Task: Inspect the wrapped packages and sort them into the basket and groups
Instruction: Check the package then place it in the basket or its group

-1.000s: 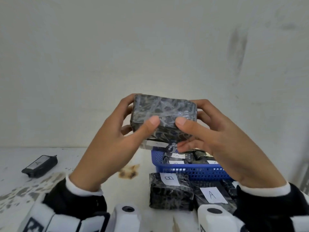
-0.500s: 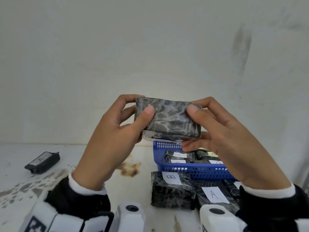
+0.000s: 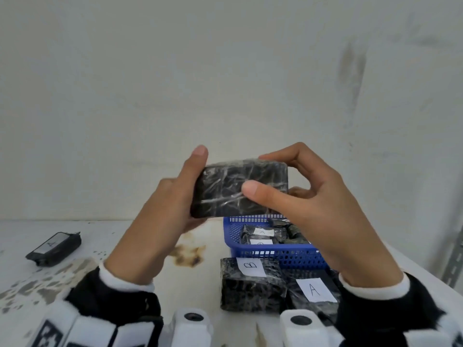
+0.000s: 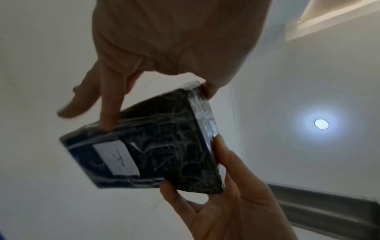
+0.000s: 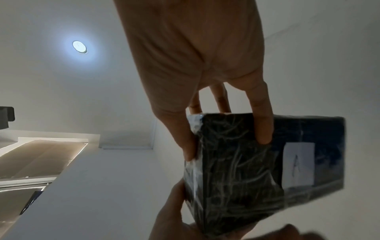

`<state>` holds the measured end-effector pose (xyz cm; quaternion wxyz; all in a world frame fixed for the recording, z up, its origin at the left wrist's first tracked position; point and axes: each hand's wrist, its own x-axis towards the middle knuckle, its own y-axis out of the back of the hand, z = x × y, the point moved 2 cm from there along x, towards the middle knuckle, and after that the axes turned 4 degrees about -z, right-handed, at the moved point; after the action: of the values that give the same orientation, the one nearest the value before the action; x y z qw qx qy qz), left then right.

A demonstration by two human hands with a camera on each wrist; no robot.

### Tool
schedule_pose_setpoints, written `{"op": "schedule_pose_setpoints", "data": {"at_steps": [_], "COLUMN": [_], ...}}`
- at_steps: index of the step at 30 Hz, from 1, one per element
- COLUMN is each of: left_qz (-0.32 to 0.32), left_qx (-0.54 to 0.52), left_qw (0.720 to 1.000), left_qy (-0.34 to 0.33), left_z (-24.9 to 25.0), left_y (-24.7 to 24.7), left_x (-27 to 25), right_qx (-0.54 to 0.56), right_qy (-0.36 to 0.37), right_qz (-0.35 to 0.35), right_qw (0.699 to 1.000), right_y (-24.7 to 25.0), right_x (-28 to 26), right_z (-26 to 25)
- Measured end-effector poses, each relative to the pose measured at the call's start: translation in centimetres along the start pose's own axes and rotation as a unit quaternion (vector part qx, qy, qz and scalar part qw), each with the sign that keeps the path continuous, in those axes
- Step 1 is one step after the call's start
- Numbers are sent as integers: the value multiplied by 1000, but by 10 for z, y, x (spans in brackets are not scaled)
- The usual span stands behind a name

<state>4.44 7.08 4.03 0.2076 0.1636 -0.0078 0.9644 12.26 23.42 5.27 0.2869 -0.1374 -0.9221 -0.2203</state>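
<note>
I hold a black film-wrapped package [image 3: 225,189] in the air in front of me, above the blue basket [image 3: 270,255]. My left hand [image 3: 198,186] grips its left end, thumb sticking up past the top corner. My right hand [image 3: 258,174] pinches the right end, thumb across the near face and fingers over the top. The wrist views show the package's [image 4: 164,146] far side, with a white label [image 4: 115,157] marked A [image 5: 298,164]. The basket holds several labelled packages.
On the white table, a package marked B [image 3: 250,284] and one marked A [image 3: 313,290] lie against the basket's near side. A lone package marked A [image 3: 53,247] lies far left. A brown stain [image 3: 189,254] marks the table. A wall rises behind.
The package has been turned in my hands so a broad face now points at me. My left thumb slid from the near face up to the top left corner.
</note>
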Motion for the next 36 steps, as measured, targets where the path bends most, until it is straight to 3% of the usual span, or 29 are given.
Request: {"op": "schedule_pose_setpoints", "data": {"at_steps": [5, 11, 15, 21, 25, 36], "left_qz": [-103, -103, -133, -112, -63, -8], "left_qx": [-80, -77, -3, 56, 52, 46], "left_qw": [992, 992, 990, 992, 995, 995], "left_qy": [4, -14, -35, -32, -48, -82], "left_z": [2, -2, 4, 4, 6, 4], "left_y": [6, 13, 14, 8, 6, 8], "left_x": [0, 5, -3, -5, -5, -6], "right_qx": [61, 66, 59, 42, 44, -10], "right_qy": [28, -50, -84, -80, -55, -40], "right_qz": [25, -17, -71, -71, -53, -15], "right_qw": [997, 996, 992, 993, 996, 999], "right_y": [-3, 9, 10, 11, 4, -2], "right_x": [3, 5, 6, 8, 8, 4], "right_z": [-2, 8, 10, 16, 14, 9]}}
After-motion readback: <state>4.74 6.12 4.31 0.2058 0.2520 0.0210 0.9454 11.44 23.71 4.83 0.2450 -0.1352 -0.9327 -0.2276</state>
